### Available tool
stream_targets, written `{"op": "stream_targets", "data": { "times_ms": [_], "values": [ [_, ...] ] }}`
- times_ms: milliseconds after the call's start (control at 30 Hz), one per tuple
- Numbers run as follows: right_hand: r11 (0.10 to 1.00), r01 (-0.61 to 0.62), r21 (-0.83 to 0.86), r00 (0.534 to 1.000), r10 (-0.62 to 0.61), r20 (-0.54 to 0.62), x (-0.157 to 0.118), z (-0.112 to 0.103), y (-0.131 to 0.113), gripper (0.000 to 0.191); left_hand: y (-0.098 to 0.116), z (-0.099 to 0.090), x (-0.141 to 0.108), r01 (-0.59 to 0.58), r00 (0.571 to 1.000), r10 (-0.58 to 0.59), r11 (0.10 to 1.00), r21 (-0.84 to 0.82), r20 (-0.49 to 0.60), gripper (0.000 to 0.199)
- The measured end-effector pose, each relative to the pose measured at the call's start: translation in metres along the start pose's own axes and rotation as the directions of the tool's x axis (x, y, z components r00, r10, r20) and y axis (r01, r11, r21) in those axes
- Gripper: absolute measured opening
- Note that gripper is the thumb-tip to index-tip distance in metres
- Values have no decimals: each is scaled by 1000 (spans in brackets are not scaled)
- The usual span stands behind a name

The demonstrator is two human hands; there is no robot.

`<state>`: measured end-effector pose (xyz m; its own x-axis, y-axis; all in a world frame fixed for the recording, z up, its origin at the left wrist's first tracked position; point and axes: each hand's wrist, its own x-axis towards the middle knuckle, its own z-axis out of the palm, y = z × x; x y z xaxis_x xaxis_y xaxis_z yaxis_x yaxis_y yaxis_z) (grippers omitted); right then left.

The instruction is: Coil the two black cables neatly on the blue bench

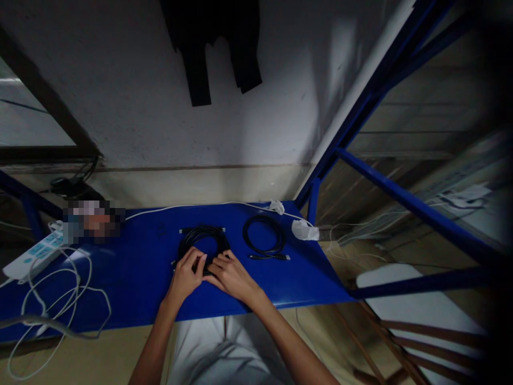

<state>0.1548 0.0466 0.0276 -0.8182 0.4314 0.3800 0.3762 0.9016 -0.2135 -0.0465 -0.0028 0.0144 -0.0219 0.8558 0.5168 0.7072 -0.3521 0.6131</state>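
Note:
A coiled black cable lies on the blue table in front of me, with a connector end showing at its upper left. My left hand pinches the near side of this coil with thumb and fingers together. Close beside it, my right hand has its fingers curled on the same near side of the coil. The fingers hide that part of the cable. To the right a second coiled black cable lies flat, its connector ends crossing at the near side.
A white power strip with a tangle of white cord occupies the table's left end. White cable runs along the back edge to a white wrapped object. Blue frame bars rise at the right, near a chair.

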Motion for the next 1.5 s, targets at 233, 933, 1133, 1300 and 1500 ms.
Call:
{"op": "stream_targets", "data": {
  "times_ms": [233,933,1133,1300,1500],
  "values": [
    [999,-55,-2,997,54,-50,-5,-6,16,31,3,11,22,-58,998,60,997,-48,34,12],
    [981,-55,185,981,87,-171,-15,3,18,25,20,15,1,-221,970,222,975,18,-98,26],
    [980,-66,187,974,104,-199,-17,5,20,39,22,13,-2,-237,968,237,971,11,-79,23],
    [989,-23,146,988,45,-146,-17,4,21,37,24,12,-4,-243,968,245,969,28,-61,26],
    [987,-14,159,985,41,-169,-18,4,22,34,30,9,-5,-270,962,271,962,30,-26,31]
  ]
}}
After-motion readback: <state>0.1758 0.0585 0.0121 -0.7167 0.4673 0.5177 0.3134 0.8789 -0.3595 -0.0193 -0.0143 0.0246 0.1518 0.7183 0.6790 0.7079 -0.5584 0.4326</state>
